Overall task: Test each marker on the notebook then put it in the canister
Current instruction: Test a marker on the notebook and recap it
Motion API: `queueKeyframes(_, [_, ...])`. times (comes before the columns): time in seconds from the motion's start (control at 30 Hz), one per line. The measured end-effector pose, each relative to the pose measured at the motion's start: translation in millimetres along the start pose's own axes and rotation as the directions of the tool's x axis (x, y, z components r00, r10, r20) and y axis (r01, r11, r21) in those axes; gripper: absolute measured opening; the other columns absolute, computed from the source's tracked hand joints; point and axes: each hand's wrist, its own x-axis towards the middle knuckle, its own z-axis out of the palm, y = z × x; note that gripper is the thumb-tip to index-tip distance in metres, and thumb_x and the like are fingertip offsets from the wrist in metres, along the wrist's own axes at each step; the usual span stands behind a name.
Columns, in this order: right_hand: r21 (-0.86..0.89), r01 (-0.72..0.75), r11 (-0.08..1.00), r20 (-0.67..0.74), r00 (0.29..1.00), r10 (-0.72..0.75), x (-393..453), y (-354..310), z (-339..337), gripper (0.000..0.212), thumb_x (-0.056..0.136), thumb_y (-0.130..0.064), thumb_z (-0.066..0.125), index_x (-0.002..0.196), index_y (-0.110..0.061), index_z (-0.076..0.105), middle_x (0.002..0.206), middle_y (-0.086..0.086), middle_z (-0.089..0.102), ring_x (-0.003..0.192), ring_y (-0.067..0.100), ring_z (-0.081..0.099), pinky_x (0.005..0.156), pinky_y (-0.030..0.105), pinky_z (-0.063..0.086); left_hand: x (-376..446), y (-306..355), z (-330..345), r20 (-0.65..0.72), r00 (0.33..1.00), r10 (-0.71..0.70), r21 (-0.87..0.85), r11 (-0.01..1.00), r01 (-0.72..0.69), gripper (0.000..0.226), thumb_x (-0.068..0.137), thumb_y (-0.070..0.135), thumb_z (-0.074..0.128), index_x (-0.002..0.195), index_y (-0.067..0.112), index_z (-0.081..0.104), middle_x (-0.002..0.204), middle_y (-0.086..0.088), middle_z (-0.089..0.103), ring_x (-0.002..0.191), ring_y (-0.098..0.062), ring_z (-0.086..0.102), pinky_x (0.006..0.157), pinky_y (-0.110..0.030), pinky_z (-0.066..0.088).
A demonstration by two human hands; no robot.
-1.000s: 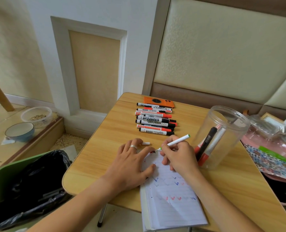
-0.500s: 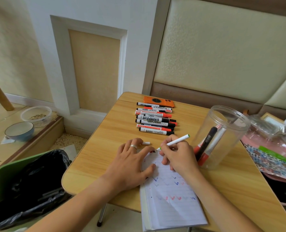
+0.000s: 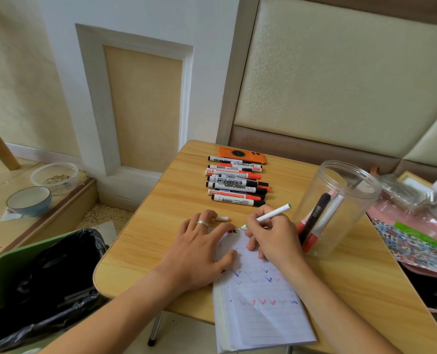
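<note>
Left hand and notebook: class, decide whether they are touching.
Touching. The head view shows the left hand lying flat with its thumb and fingers spread over the upper left corner of the open notebook, holding the page down.

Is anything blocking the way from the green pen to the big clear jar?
Nothing visible does. The green marker sits in the right hand, right beside the lidless canister.

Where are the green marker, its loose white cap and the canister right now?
green marker (image 3: 271,215), head view, on the white barrel above the right hand's fingers.
white cap (image 3: 222,218), head view, on the cap's middle, lying on the table.
canister (image 3: 350,200), head view, on the clear wall below the rim.
</note>
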Motion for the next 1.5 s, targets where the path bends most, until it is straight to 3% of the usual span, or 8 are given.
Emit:
queueKeyframes(0.23, [0.000, -0.001, 1.000, 0.048, 0.999, 0.001, -1, 0, 0, 0.015, 0.097, -0.016, 0.064, 0.082, -0.018, 0.065, 0.070, 0.006, 0.074, 0.053, 0.017, 0.068, 0.044, 0.026, 0.046, 2, -1, 2, 0.007, 1.000, -0.004, -0.062, 0.998, 0.004, 0.055, 0.089, 0.070, 0.034, 0.139, 0.047, 0.037, 0.167, 0.008, 0.010, 0.153, -0.014, 0.004, 0.120, -0.039, 0.014])
queueKeyframes(0.43, [0.018, 0.008, 1.000, 0.055, 0.998, -0.009, -2, 1, 0, 0.018, 0.097, -0.015, 0.065, 0.080, -0.019, 0.064, 0.071, 0.006, 0.074, 0.054, 0.014, 0.068, 0.043, 0.025, 0.046, 4, 0, -1, 0.001, 1.000, 0.025, -0.024, 0.999, -0.025, 0.059, 0.091, 0.068, 0.032, 0.144, 0.042, 0.037, 0.154, 0.013, 0.035, 0.148, -0.010, 0.017, 0.119, -0.036, 0.015])
queueKeyframes(0.6, [0.045, 0.000, 0.999, 0.054, 0.999, -0.003, -3, 0, 1, 0.015, 0.098, -0.016, 0.064, 0.083, -0.017, 0.065, 0.071, 0.005, 0.074, 0.054, 0.013, 0.067, 0.044, 0.025, 0.045, 8, 0, -2, -0.104, 0.994, -0.023, -0.120, 0.993, 0.010, 0.054, 0.094, 0.061, 0.031, 0.133, 0.031, 0.054, 0.132, 0.014, 0.052, 0.128, -0.008, 0.041, 0.106, -0.032, 0.033])
queueKeyframes(0.73, [0.185, -0.040, 0.982, 0.057, 0.998, 0.030, -8, -8, 2, 0.011, 0.101, -0.022, 0.063, 0.093, -0.014, 0.065, 0.078, 0.006, 0.075, 0.054, 0.015, 0.063, 0.042, 0.023, 0.040, 8, -1, -6, -0.290, 0.952, -0.102, -0.345, 0.939, -0.004, 0.009, 0.096, 0.025, 0.062, 0.105, 0.024, 0.065, 0.104, 0.011, 0.060, 0.096, -0.008, 0.055, 0.080, -0.027, 0.049])
queueKeyframes(0.87, [0.418, -0.110, 0.902, 0.147, 0.988, 0.052, -16, -17, 8, 0.011, 0.104, -0.018, 0.061, 0.098, -0.010, 0.061, 0.082, 0.012, 0.074, 0.050, 0.015, 0.059, 0.041, 0.021, 0.037, 6, 0, -12, -0.366, 0.921, -0.132, -0.450, 0.892, -0.051, 0.020, 0.092, 0.004, 0.066, 0.099, 0.020, 0.058, 0.092, 0.013, 0.061, 0.083, -0.008, 0.058, 0.069, -0.022, 0.047])
queueKeyframes(1.2, [0.562, -0.143, 0.815, 0.177, 0.983, 0.050, -18, -15, 12, 0.007, 0.104, -0.013, 0.057, 0.101, -0.008, 0.061, 0.078, 0.012, 0.074, 0.054, 0.017, 0.059, 0.042, 0.019, 0.035, 6, 0, -13, -0.320, 0.934, -0.158, -0.501, 0.865, -0.025, 0.011, 0.097, 0.011, 0.061, 0.102, 0.021, 0.059, 0.091, 0.013, 0.068, 0.084, -0.008, 0.061, 0.071, -0.030, 0.049])
queueKeyframes(1.5, [0.567, -0.140, 0.812, 0.196, 0.980, 0.033, -17, -12, 13, 0.006, 0.103, -0.013, 0.059, 0.101, -0.009, 0.063, 0.078, 0.010, 0.073, 0.054, 0.015, 0.059, 0.044, 0.018, 0.036, 5, 1, -13, -0.301, 0.943, -0.142, -0.521, 0.853, -0.038, 0.008, 0.100, 0.012, 0.057, 0.103, 0.019, 0.057, 0.093, 0.010, 0.070, 0.081, -0.005, 0.063, 0.065, -0.017, 0.045])
